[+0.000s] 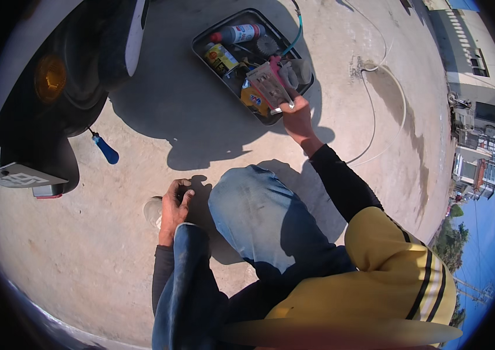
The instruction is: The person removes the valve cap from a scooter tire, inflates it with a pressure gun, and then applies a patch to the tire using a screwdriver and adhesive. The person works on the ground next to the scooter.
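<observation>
Outdoors, on sunlit grey concrete floor (pixel 142 116), the right hand (pixel 297 116) has its fingers pinching a flat grey metal plate (pixel 267 86) above the black plastic tool tray (pixel 202 38); left hand (pixel 174 207) fingers curl loosely by the knee.

Right hand (pixel 297 114) reaches into tool tray (pixel 206 44).

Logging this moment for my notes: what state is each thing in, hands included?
right hand: shut on a flat grey tool, held over the tray
left hand: curled low by the knee; contents unclear
black tray: flat on the concrete, full of items
red-capped bottle: lying on its side in the tray
blue-handled screwdriver: lying on the concrete, by the vehicle
white hose: lying loose on the concrete
</observation>
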A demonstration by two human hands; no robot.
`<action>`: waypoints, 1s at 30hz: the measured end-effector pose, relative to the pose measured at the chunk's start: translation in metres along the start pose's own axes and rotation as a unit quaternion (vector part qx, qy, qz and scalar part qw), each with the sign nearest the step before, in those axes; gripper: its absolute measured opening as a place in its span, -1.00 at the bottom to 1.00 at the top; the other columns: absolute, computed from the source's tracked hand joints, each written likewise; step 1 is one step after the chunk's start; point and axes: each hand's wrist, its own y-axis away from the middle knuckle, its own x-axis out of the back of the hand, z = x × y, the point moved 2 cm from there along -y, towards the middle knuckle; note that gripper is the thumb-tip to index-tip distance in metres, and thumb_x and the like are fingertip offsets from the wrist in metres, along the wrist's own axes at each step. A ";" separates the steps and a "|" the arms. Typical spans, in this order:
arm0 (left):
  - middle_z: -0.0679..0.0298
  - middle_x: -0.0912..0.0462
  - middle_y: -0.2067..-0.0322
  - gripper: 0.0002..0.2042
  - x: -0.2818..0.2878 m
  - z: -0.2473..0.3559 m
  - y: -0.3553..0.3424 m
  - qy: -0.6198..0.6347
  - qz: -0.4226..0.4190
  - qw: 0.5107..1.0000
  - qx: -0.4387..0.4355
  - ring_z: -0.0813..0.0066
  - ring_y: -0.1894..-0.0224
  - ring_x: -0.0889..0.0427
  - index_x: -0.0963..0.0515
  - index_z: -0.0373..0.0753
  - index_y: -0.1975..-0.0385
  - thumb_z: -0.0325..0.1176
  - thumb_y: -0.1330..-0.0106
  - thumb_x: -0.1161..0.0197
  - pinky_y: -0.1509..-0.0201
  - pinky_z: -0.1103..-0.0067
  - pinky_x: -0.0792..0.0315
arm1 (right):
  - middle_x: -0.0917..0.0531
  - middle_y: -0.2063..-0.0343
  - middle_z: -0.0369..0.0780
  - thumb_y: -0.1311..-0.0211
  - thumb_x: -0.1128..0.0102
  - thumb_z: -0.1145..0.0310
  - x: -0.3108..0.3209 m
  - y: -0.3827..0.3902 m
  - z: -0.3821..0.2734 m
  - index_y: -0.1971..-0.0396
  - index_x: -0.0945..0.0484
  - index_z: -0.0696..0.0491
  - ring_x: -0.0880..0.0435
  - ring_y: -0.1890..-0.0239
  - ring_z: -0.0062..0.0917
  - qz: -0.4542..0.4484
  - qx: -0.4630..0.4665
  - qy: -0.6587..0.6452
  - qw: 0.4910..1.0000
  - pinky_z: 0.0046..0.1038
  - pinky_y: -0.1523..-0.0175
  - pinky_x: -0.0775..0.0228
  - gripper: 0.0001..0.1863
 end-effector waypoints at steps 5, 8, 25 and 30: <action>0.32 -0.59 0.36 -0.80 0.010 0.046 -0.013 -0.010 0.020 0.998 -0.054 0.56 0.33 -0.49 -0.58 -0.32 -0.05 -0.53 -0.49 -0.26 0.20 0.57 -0.45 | -0.78 0.16 0.00 -0.33 -0.23 0.44 -0.011 0.020 0.000 -0.23 -0.58 0.15 -0.79 0.11 -0.35 -0.005 -0.185 -0.227 0.956 -0.31 0.00 -0.60 -0.54; 0.33 -0.59 0.36 -0.79 0.011 0.060 -0.020 -0.016 0.009 0.997 -0.073 0.58 0.33 -0.50 -0.58 -0.32 -0.07 -0.56 -0.50 -0.22 0.21 0.59 -0.45 | -0.79 0.14 0.01 -0.37 -0.22 0.45 0.003 0.020 0.013 -0.29 -0.55 0.10 -0.80 0.06 -0.25 0.019 -0.130 -0.036 0.991 -0.31 -0.02 -0.61 -0.52; 0.34 -0.63 0.23 -0.78 0.012 0.039 -0.016 -0.031 -0.029 0.999 -0.008 0.62 0.31 -0.50 -0.58 -0.33 -0.08 -0.52 -0.50 -0.24 0.16 0.63 -0.46 | -0.24 -0.56 -0.19 -0.14 -0.33 0.39 -0.059 -0.011 -0.012 0.11 -0.79 -0.05 -0.13 -0.60 0.05 -0.072 0.306 0.498 0.808 0.46 -0.50 0.05 -0.71; 0.35 -0.63 0.23 -0.79 0.014 0.044 -0.010 -0.030 -0.033 0.998 0.036 0.62 0.32 -0.48 -0.58 -0.34 -0.07 -0.51 -0.49 -0.23 0.17 0.62 -0.46 | -0.26 -0.55 -0.20 -0.11 -0.33 0.40 -0.060 -0.021 -0.003 0.12 -0.81 -0.07 -0.10 -0.61 0.02 -0.088 0.332 0.493 0.799 0.45 -0.50 0.05 -0.70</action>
